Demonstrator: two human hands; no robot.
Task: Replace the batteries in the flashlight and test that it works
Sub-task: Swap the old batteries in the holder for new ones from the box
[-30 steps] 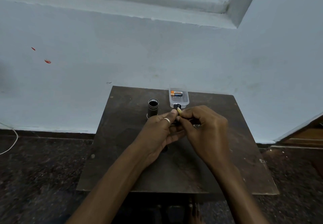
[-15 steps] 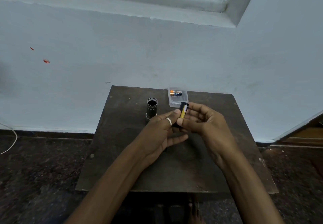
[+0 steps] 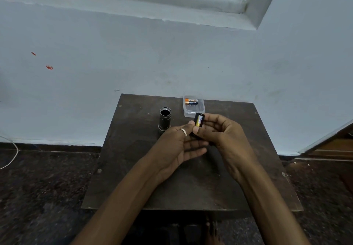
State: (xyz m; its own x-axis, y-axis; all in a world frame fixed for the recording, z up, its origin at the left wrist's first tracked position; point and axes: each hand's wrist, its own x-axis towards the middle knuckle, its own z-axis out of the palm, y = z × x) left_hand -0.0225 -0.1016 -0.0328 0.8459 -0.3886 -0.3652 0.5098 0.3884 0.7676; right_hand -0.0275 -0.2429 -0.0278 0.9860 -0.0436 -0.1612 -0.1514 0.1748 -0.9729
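DURACELL reads on the battery [image 3: 191, 102] inside the clear container [image 3: 194, 111].

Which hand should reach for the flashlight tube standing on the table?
Probably the left hand: the flashlight tube stands upright just beyond it, whereas the right hand would have to cross over. Both hold the battery holder now.

Flashlight body [image 3: 165, 119] on table [image 3: 133, 168], left of box [image 3: 193, 111] (batteries [image 3: 191, 101] inside)

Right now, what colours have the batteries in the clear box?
Batteries: orange and black, head view.
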